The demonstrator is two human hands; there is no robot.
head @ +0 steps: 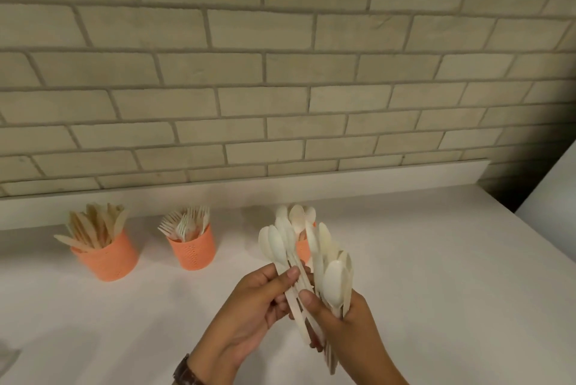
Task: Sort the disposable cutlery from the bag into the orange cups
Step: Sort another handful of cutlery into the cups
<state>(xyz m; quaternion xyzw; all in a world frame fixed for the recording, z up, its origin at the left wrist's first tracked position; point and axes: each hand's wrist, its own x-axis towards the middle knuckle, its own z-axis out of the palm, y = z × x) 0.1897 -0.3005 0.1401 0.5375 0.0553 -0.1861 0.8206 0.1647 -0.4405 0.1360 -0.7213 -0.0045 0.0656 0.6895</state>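
Both hands hold a fanned bundle of pale disposable spoons [307,263] above the white counter. My left hand [261,306] grips the handles of the left part of the fan, thumb on top. My right hand [339,319] grips the right part, bowls pointing up. Three orange cups stand along the wall: the left cup [107,260] holds knives, the middle cup [193,250] holds forks, and the third cup [303,247], mostly hidden behind the bundle, holds spoons. No bag can be made out.
The white counter [436,275] runs to a low white ledge under a brick wall [280,73]. A white panel [554,185] rises at the far right. Something translucent shows at the lower left edge [7,356].
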